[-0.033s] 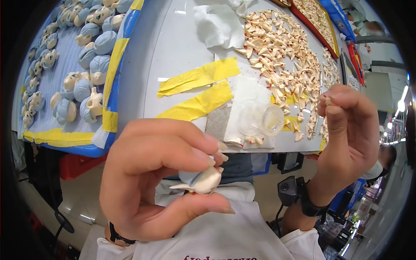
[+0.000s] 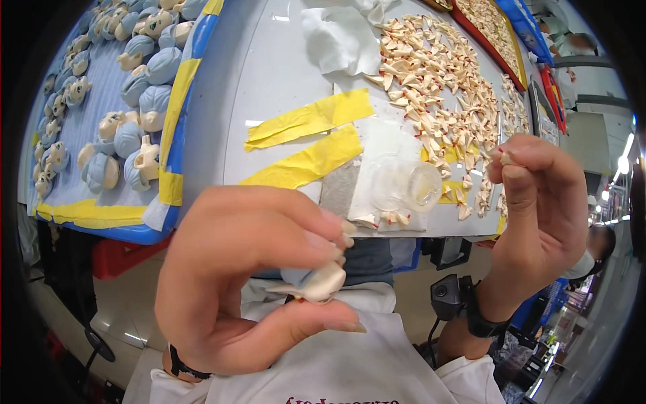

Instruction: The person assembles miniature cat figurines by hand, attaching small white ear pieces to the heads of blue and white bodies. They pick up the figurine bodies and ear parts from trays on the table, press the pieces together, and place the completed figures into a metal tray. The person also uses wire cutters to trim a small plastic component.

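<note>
My left hand (image 2: 235, 276) is closed around a small doll head (image 2: 325, 283) with pale blue hair and a pointed ear, held sideways between thumb and fingers in front of my chest. Part of the head is hidden behind the fingers. Raised at the right, my right hand (image 2: 542, 195) pinches a tiny cream piece (image 2: 506, 159) with a bit of red on it between thumb and forefinger. Similar pointed cream pieces (image 2: 437, 87), many red-tipped, lie heaped on the table beyond that hand. A clear round container (image 2: 424, 187) stands between the hands at the table's near edge.
A blue tray (image 2: 192, 67) edged with yellow tape holds several blue-haired doll heads (image 2: 155, 108) at the left. Yellow tape strips (image 2: 309, 118) and a white cloth (image 2: 340, 40) lie mid-table. A red tray (image 2: 488, 34) of cream pieces stands far right. People are in the background.
The fingers of my left hand have shifted slightly over the doll head. My right hand has moved a little to the left, still pinching the cream piece.
</note>
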`<state>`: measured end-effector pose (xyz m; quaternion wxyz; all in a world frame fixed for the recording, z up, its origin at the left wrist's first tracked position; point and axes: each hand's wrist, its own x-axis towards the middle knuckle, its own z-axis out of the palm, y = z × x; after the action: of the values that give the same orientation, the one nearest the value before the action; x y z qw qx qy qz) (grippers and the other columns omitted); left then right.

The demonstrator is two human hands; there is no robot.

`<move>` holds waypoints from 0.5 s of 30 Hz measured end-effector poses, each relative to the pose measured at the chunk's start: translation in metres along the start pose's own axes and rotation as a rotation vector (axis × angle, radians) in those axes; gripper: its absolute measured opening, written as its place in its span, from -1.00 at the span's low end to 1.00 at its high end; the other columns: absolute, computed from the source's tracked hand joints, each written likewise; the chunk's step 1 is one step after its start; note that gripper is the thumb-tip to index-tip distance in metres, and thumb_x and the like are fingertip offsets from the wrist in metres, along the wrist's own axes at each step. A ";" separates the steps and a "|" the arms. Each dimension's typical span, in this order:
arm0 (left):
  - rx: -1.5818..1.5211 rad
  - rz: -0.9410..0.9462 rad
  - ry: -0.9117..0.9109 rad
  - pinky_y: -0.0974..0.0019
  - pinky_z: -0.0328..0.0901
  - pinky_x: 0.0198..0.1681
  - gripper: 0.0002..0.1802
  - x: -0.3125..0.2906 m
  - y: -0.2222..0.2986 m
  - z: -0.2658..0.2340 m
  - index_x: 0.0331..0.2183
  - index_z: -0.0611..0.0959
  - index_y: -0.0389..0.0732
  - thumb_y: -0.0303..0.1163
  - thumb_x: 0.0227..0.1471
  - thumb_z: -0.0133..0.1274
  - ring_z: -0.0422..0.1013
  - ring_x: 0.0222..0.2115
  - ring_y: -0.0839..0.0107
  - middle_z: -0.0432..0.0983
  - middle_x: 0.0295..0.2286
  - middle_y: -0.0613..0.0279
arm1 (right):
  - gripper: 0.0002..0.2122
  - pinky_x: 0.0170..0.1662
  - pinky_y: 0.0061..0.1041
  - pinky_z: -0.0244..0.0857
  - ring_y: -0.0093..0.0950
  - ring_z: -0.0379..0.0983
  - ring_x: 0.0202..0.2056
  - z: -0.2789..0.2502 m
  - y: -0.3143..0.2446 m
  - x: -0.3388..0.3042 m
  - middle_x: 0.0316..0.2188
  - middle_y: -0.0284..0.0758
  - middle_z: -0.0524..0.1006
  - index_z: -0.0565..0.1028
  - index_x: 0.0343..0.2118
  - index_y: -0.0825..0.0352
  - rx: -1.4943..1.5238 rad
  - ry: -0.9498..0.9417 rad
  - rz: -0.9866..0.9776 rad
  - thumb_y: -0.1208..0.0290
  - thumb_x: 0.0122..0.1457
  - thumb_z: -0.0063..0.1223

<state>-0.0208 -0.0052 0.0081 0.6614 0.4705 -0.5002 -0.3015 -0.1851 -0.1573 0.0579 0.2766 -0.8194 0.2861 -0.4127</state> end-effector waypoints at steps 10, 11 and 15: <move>0.098 0.048 -0.121 0.37 0.42 -0.29 -0.58 0.006 0.003 -0.006 -0.34 0.50 -0.26 -0.47 -0.30 0.36 0.44 -0.27 0.24 0.30 -0.23 -0.03 | -0.82 -0.24 -0.53 0.29 -0.42 0.42 -0.37 0.009 -0.004 0.000 -0.43 -0.17 0.48 0.46 -0.40 0.48 -0.044 -0.231 -0.210 0.80 -0.12 0.09; 0.088 0.022 -0.131 0.37 0.43 -0.29 -0.58 0.006 0.003 -0.006 -0.33 0.49 -0.27 -0.48 -0.28 0.35 0.44 -0.27 0.23 0.30 -0.23 -0.03 | -0.82 -0.25 -0.53 0.28 -0.43 0.41 -0.37 0.011 -0.005 0.000 -0.44 -0.19 0.47 0.47 -0.44 0.47 -0.091 -0.227 -0.205 0.79 -0.17 0.11; 0.034 -0.058 -0.130 0.39 0.48 -0.31 -0.64 0.007 0.007 -0.003 -0.29 0.46 -0.33 -0.55 -0.19 0.24 0.47 -0.29 0.20 0.29 -0.24 -0.04 | -0.83 -0.30 -0.55 0.23 -0.45 0.37 -0.39 0.009 -0.011 -0.002 -0.46 -0.23 0.44 0.50 -0.51 0.44 -0.243 -0.230 -0.196 0.76 -0.25 0.16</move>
<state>-0.0161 -0.0078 0.0166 0.6105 0.4755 -0.5332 -0.3419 -0.1760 -0.1461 0.0601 0.1650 -0.9125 0.2191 -0.3037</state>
